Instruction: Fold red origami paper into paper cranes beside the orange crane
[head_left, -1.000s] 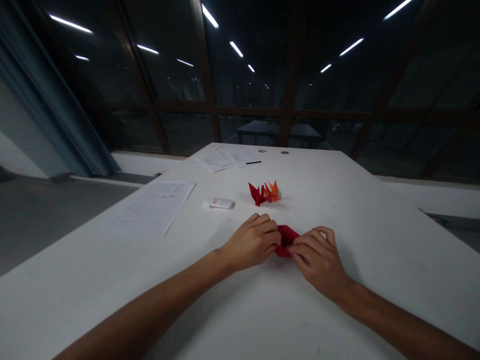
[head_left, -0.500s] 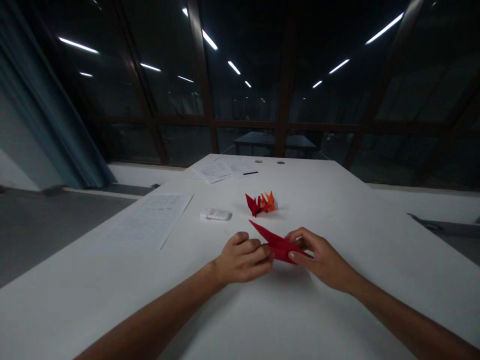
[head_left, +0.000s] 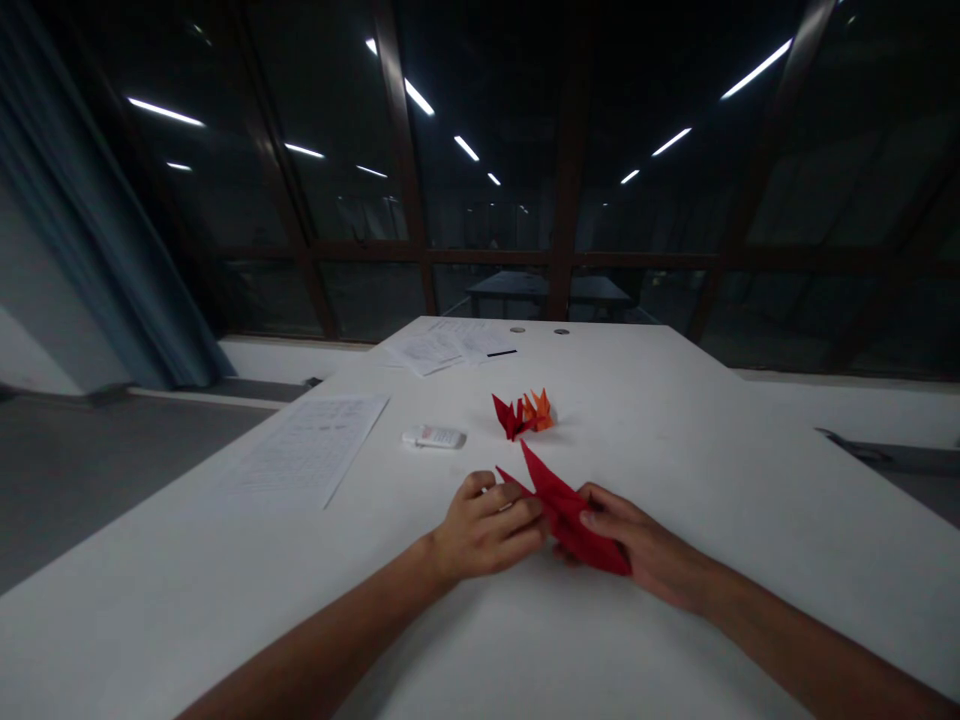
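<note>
A folded piece of red paper (head_left: 574, 515) is held between both hands above the white table (head_left: 465, 650). My left hand (head_left: 495, 525) is closed, its curled fingers pinching the paper's left part, where a thin red point sticks out behind the knuckles. My right hand (head_left: 626, 535) grips the right part, thumb on the near face and fingers behind it. A broad red tip points up and to the left between the hands. Just beyond them stand a small red folded-paper figure (head_left: 508, 418) and an orange one (head_left: 538, 410), close together.
A white object with printed text (head_left: 433, 437) lies left of the figures. One printed sheet (head_left: 307, 450) is at the left edge, more papers (head_left: 435, 348) with a dark pen (head_left: 502, 352) farther back. Two small round discs sit near the far edge.
The red paper has turned in my hands: its broad tip points more upward and its right end lower. A second thin point now shows at the left. My right hand has moved slightly down.
</note>
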